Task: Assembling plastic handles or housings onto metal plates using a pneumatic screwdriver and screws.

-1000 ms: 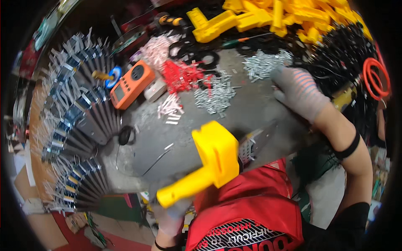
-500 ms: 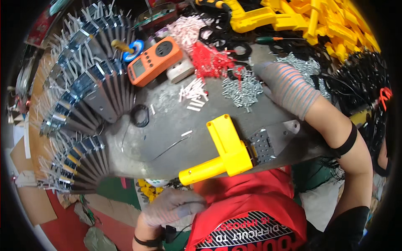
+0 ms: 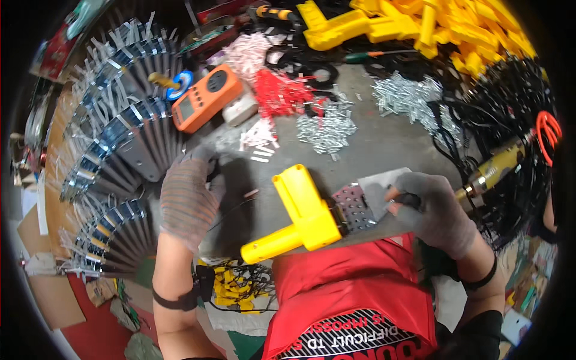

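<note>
Yellow plastic formed the angled housing [image 3: 303,213], which lay at the near edge of the table [image 3: 384,150], its tubular end pointing left and toward the person. Against its right side stood a perforated plate [image 3: 355,207], dotted with dark spots, and a grey metal plate [image 3: 378,185] ran on to the right of that. The right hand [image 3: 435,210], gloved, was half curled over the far end of the grey plate, fingertips drawn close together; whether it gripped anything could not be told. Left of the housing, the gloved left hand [image 3: 191,198] hung palm down with bent fingers, and what lay beneath them was hidden. Between that hand and the housing ran a thin dark wire [image 3: 240,207]. Beyond the housing were a heap of silver screws [image 3: 327,127], red pieces [image 3: 279,93] and small white tubes [image 3: 259,139]; farther left of it sat an orange meter [image 3: 207,98] and fanned metal strips [image 3: 141,123] with pale leads. Far to its right lay a power tool [image 3: 497,166] beside black cables [image 3: 510,99].
</note>
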Demonstrator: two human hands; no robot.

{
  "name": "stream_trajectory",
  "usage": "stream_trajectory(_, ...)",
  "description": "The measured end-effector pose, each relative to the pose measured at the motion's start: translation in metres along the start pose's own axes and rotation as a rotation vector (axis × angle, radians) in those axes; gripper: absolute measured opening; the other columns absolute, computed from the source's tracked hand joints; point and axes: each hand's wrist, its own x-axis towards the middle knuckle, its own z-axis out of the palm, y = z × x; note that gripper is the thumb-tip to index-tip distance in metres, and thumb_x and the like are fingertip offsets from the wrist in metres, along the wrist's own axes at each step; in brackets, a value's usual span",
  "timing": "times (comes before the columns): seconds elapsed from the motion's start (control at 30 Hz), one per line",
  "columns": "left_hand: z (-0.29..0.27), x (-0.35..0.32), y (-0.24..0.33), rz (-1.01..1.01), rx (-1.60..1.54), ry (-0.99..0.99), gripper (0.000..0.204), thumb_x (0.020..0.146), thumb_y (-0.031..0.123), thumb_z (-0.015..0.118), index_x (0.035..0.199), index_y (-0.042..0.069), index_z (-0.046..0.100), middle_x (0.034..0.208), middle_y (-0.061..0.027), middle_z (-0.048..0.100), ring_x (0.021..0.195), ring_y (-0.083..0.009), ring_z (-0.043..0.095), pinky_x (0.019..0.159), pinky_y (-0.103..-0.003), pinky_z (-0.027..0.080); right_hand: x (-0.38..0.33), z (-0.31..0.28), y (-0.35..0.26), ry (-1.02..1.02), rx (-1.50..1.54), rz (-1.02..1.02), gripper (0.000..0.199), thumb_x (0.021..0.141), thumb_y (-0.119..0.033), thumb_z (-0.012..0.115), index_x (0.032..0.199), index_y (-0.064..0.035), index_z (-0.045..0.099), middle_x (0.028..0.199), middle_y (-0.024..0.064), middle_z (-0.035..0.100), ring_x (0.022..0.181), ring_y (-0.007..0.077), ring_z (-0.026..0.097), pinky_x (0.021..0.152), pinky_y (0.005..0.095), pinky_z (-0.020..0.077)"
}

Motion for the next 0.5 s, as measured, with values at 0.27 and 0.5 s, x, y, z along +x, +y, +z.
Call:
stream_trajectory(0.27, -0.026, 0.02, 0.115, 0.507, -0.04, 0.467, 0.062, 0.07, 0.007, 0.076, 0.129, 0.007, 0.056, 0.125, -0.0141, 0.06, 0.117, -0.0345, 0.056, 0.098, -0.04, 0.045, -0.021, 0.009, 0.02, 0.13, 0.179, 0.015, 0.013, 0.08, -0.008, 0.067, 0.09, 0.0001, 0.063, 0.08, 0.018, 0.062, 0.072, 0.0357, 0.062, 0.064, 0.0378, 0.0488)
stream_trajectory(0.5, 0.029, -0.039, 0.132, 0.355, -0.165, -0.003, 0.092, 0.057, 0.042, 0.084, 0.132, 0.002, 0.049, 0.114, -0.0132, 0.062, 0.115, -0.0367, 0.053, 0.1, -0.048, 0.038, -0.029, -0.013, 0.024, 0.075, -0.193, -0.134, 0.011, 0.079, -0.002, 0.064, 0.09, -0.0008, 0.063, 0.077, 0.018, 0.06, 0.071, 0.0361, 0.06, 0.063, 0.039, 0.0484)
